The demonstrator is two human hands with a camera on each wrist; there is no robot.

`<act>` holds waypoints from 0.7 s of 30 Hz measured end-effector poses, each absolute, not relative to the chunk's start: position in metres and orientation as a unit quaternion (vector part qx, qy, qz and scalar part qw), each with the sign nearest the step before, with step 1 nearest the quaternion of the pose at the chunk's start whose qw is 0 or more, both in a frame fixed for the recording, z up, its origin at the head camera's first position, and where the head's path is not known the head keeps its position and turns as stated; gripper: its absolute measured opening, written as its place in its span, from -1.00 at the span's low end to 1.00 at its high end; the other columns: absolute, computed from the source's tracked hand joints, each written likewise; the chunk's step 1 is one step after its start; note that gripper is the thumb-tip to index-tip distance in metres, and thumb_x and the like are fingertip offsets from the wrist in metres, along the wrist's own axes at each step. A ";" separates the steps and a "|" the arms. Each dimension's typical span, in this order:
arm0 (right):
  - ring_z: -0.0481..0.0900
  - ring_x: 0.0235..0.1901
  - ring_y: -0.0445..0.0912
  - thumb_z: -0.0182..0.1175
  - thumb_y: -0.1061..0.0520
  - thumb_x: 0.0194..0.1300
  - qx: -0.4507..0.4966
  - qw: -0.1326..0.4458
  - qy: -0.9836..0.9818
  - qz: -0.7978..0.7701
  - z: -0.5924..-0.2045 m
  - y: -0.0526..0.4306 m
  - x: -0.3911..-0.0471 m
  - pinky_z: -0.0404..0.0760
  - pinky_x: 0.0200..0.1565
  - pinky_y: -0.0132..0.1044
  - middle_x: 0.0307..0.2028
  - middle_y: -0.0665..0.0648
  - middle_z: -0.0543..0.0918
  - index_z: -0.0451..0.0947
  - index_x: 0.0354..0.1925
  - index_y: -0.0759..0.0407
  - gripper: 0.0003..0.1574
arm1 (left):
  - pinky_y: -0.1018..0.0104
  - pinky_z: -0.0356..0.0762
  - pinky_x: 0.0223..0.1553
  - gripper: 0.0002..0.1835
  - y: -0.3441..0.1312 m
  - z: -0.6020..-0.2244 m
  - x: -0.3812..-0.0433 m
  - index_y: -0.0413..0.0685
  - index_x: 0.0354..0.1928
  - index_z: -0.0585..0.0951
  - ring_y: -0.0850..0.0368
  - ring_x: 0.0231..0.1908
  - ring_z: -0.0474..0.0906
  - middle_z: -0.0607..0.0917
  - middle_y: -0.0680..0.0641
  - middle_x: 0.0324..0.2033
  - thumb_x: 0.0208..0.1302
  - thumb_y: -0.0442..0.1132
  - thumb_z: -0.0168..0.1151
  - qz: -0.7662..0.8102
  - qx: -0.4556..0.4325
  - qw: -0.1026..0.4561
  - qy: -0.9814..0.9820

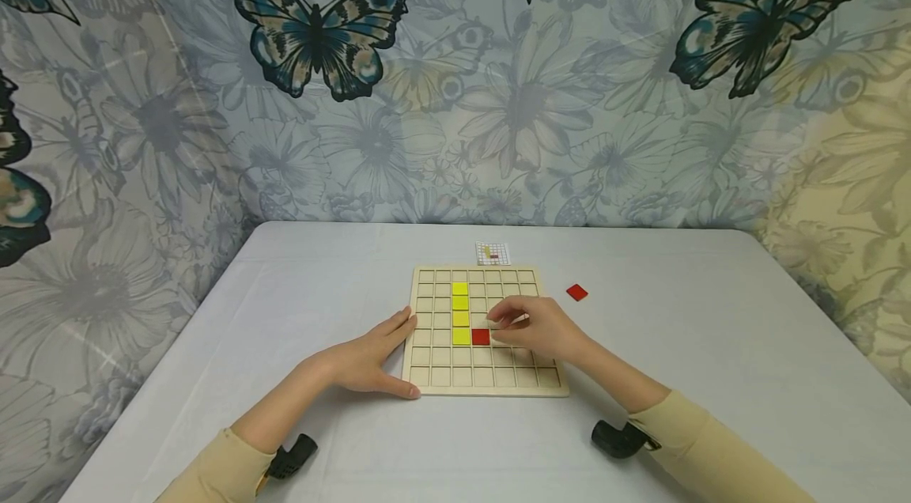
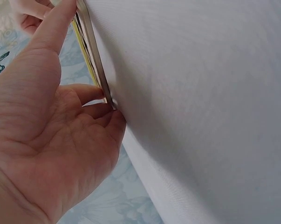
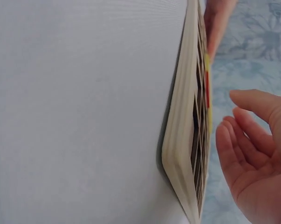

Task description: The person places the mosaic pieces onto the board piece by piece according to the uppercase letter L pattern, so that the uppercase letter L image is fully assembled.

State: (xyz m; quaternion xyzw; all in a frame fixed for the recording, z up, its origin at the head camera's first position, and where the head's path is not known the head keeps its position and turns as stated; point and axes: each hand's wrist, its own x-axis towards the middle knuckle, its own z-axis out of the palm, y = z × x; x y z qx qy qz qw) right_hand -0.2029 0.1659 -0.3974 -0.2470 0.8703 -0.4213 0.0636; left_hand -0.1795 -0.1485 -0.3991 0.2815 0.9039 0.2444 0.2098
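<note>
A wooden grid board (image 1: pixel 491 391) lies on the white table in the head view. One column of its squares carries several yellow tiles (image 1: pixel 460 319), and a red tile (image 1: pixel 480 337) sits right of the lowest one. My left hand (image 1: pixel 356 363) rests at the board's left edge, fingers stretched and thumb spread toward the near corner; in the left wrist view its fingertips touch the rim. Just right of the red tile, my right hand (image 1: pixel 538 327) hovers over the grid. The right wrist view shows its thumb and loosely bent fingers (image 3: pixel 233 144) apart, holding nothing.
Another red tile (image 1: pixel 577 293) lies on the table right of the board. Behind the board is a small card (image 1: pixel 493 253) printed with a grid and coloured squares. The table's far edge meets a wall covering (image 1: pixel 527 107) with butterflies and flowers.
</note>
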 end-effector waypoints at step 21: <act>0.59 -0.04 -0.04 0.30 -0.01 0.31 -0.077 -0.011 0.881 -0.467 -0.383 0.222 -0.211 0.51 -0.01 -0.14 -0.07 0.09 0.68 0.61 0.08 0.14 -0.57 | -0.02 -0.03 0.40 0.22 -0.148 -0.398 -0.178 -0.17 0.54 -0.08 -0.07 0.50 -0.28 -0.20 -0.16 0.52 0.07 0.27 0.39 0.241 0.279 0.209 0.906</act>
